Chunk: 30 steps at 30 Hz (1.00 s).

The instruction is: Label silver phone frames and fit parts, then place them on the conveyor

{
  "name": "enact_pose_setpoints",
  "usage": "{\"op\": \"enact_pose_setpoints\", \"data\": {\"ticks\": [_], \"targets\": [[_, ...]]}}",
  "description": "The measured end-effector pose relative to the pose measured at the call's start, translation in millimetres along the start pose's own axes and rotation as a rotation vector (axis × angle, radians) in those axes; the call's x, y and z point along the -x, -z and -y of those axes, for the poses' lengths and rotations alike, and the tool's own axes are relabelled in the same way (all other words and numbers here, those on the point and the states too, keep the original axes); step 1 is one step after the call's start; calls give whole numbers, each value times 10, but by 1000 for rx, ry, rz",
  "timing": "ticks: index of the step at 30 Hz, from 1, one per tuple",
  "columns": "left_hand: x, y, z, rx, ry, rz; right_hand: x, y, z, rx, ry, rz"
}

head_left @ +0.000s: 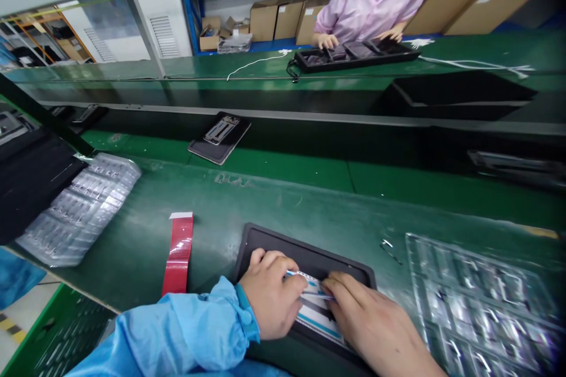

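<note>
My left hand [270, 294] is curled, its fingers pinching a thin white-and-blue strip [305, 276] on a flat part with white, teal and dark bands [319, 317]. That part lies in a shallow black tray [283, 242] on the green bench. My right hand [371, 321] lies over the same part, fingertips pressed together at the strip's other end. A blue sleeve [177, 336] covers my left arm.
A red tape strip [179, 253] lies left of the tray. Clear blister trays of small parts sit at the left [79, 209] and right [481, 300]. A black pad with a metal frame [220, 136] rests by the conveyor. Across the line, a person in pink [375, 6] handles a black tray [354, 54].
</note>
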State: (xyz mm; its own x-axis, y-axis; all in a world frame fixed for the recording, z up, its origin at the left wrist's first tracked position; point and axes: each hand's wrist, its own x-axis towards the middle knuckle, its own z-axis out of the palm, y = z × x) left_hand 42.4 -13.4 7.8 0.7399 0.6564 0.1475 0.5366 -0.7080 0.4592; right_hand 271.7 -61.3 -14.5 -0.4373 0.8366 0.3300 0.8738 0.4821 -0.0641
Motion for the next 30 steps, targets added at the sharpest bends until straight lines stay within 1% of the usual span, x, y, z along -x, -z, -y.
{"op": "enact_pose_setpoints", "data": {"ticks": [4, 9, 12, 16, 20, 24, 28, 30], "targets": [[-4, -7, 0, -4, -3, 5, 30, -13, 23, -5, -27, -21], [1, -25, 0, -1, 0, 4, 5, 16, 11, -83, -122, 1], [4, -26, -1, 2, 0, -2, 10, 29, -9, -78, -82, -19], [2, -26, -4, 2, 1, -2, 84, 47, 14, 3, -18, -55], [-4, -32, 0, 1, 9, -2, 174, 52, 102, 95, -41, -14], [-1, -41, 7, -1, 7, -12, 228, 22, 187, 161, -100, 37], [7, -42, 9, -10, 1, -12, 249, 15, 197, 138, -160, 59], [8, -40, 9, -13, 1, -11, 261, 27, 177, 105, -164, 56]]}}
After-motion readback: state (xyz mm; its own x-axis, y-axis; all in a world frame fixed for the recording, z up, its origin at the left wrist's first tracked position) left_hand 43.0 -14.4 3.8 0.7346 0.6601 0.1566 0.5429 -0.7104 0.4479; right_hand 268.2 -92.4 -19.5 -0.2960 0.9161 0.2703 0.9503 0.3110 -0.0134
